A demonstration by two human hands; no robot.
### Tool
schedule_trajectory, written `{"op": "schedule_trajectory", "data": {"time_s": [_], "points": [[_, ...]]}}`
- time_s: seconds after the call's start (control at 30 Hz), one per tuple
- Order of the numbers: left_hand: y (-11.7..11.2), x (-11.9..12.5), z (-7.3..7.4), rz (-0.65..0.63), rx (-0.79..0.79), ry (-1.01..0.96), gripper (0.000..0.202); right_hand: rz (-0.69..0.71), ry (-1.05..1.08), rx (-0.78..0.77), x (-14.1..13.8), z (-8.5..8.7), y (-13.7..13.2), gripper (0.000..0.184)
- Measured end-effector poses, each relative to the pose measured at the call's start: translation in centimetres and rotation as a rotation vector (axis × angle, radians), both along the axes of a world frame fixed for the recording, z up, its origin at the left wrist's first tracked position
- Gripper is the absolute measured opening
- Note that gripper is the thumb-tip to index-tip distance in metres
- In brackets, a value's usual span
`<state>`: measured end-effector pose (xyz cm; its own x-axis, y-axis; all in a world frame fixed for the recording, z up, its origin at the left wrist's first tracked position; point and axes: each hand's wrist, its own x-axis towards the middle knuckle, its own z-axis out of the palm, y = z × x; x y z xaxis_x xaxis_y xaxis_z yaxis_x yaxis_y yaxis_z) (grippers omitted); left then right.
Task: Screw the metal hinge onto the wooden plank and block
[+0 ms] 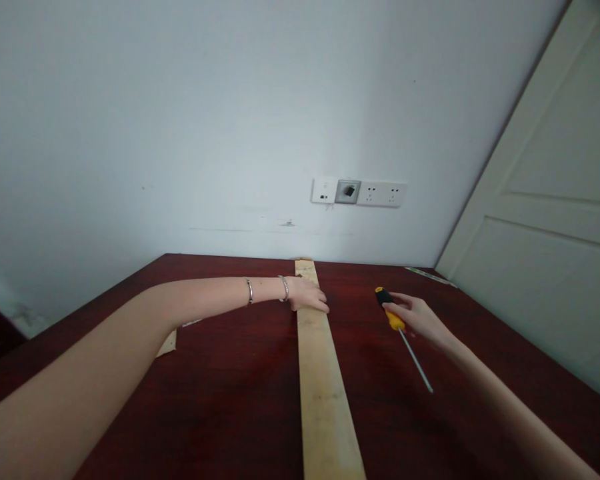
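Running up the centre of the frame from the bottom edge towards the wall [230,133], the wooden board [325,387] lies on the dark red table [220,393]. From my distant seat I see the left hand [309,295] clasping it from above near its far end, just below mid-frame, fingers bent over its right edge; whether the thumb hooks underneath, I cannot tell. The right hand [414,313], right of centre, is closed around the handle of the screwdriver [395,321], whose shaft slants to the lower right, apart from the board. My worry is the long near stretch of board, which no hand holds: a sideways knock could swing it about the left hand. I judge, too, that the tip could scratch the table if the right wrist dropped. Farther out, a pale piece [168,344] shows beside the left forearm, a thin strip [430,277] lies upper right, and sockets [383,194] sit above.
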<state>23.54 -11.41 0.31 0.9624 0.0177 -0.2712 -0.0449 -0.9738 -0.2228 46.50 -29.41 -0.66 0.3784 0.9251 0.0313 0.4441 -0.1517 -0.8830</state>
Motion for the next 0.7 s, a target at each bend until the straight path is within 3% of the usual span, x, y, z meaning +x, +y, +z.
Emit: {"op": "schedule_trajectory", "data": {"time_s": [0.1, 0.17, 0.33, 0.43, 0.53, 0.6, 0.7], "points": [[-0.2, 0.0, 1.8, -0.142, 0.007, 0.120, 0.084, -0.033, -0.012, -0.006, 0.8, 0.5, -1.7, 0.059], [-0.4, -0.3, 3.5, -0.149, 0.036, 0.094, 0.082, -0.057, -0.012, -0.006, 1.3, 1.0, -2.2, 0.061], [-0.8, -3.7, 9.9, -0.085, 0.193, 0.012, 0.080, -0.082, 0.043, 0.035, 2.1, 1.2, -1.1, 0.056], [-0.6, -7.7, 13.9, 0.056, 0.285, 0.002, 0.075, -0.033, 0.118, 0.034, 2.0, -0.6, 1.0, 0.043], [0.1, -12.9, 16.9, 0.241, 0.293, 0.003, 0.070, 0.065, 0.175, 0.008, 0.5, -2.5, 3.6, 0.039], [0.7, -16.7, 17.8, 0.408, 0.284, 0.024, 0.070, 0.117, 0.193, -0.018, -1.6, -3.2, 5.4, 0.039], [1.3, -22.5, 17.9, 0.663, 0.264, 0.056, 0.072, 0.218, 0.188, -0.045, -6.2, -3.2, 7.9, 0.040]]}}
